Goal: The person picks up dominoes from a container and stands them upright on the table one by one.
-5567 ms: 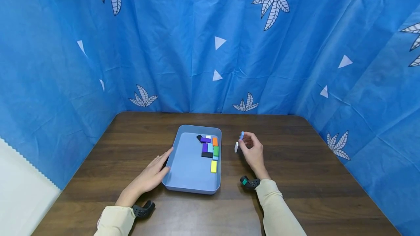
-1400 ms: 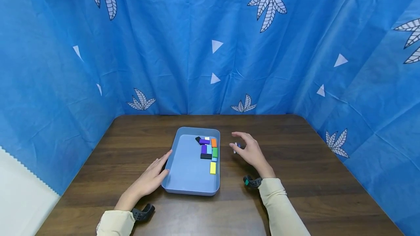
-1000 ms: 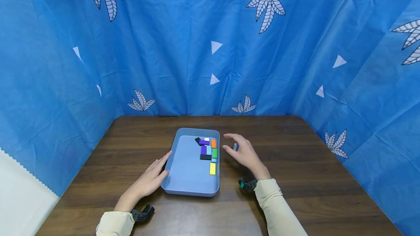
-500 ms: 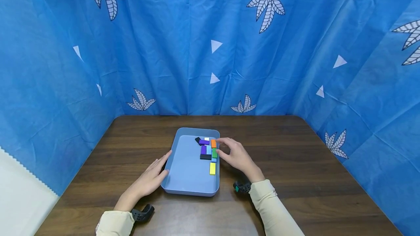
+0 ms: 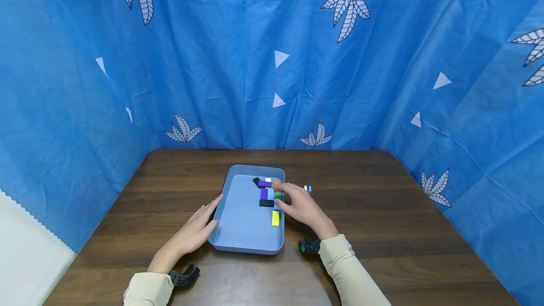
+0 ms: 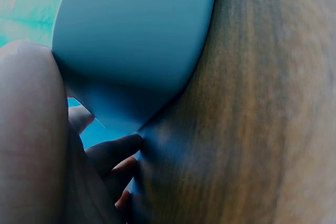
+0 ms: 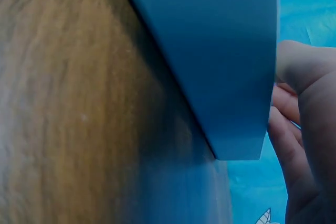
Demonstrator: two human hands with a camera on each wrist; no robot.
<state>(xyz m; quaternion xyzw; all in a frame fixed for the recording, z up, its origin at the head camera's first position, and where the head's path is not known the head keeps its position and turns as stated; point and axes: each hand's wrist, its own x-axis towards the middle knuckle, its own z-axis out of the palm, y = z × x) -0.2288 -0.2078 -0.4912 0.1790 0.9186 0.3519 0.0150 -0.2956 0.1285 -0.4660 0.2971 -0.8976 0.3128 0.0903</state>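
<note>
A blue-grey tray (image 5: 242,230) holds several small domino-like blocks along its right side. My left hand (image 5: 193,233) lies with extended fingers against the tray's left wall; in the left wrist view its thumb (image 6: 31,103) is at the rim. Reaching over the right wall, my right hand (image 5: 299,204) has thumb and forefinger apart above a green block (image 5: 278,196) and an orange block (image 5: 276,183), partly covering both. Nearby are a yellow block (image 5: 275,218), a black block (image 5: 267,203) and a purple block (image 5: 264,194). The right wrist view hides these fingertips behind the tray wall.
Right of the tray, a white block (image 5: 305,188) and a blue block (image 5: 310,189) stand side by side on the wooden table (image 5: 382,211). A blue patterned curtain (image 5: 221,60) encloses the table's back and sides.
Earlier my right hand pinched the blue block beside the white one. It let go, then moved left over the tray's right wall. My left hand has stayed at the tray.
</note>
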